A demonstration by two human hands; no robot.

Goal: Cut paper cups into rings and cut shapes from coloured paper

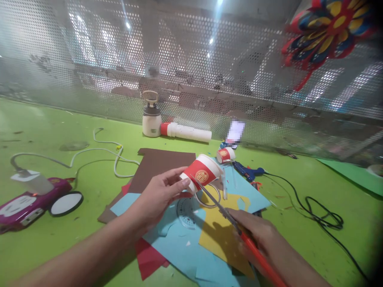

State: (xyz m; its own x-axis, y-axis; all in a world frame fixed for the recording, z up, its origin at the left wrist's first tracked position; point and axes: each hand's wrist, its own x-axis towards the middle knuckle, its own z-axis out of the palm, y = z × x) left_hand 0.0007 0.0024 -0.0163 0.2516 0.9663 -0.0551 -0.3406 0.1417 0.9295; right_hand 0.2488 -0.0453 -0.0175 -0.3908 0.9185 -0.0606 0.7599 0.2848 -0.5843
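Tilted on its side, a red and white paper cup [206, 170] with a gold emblem is held in my left hand [160, 191], fingers wrapped round its base end. My right hand [254, 231] grips a pair of scissors [249, 243] with red handles. The blades point up and left toward the cup, their tips close to its side; I cannot tell whether they touch it. Below lie sheets of blue paper [167, 239], yellow paper [215, 227] and a clear protractor [186, 213]. A roll of tape [218, 195] shows partly behind the blades.
Another paper cup [226, 155] lies behind, beside a blue glue gun [247, 170] with a black cord. A purple power strip [26, 205] with a white charger sits at left. A spray bottle [152, 121] and white tube [191, 132] stand near the perforated screen [191, 71].
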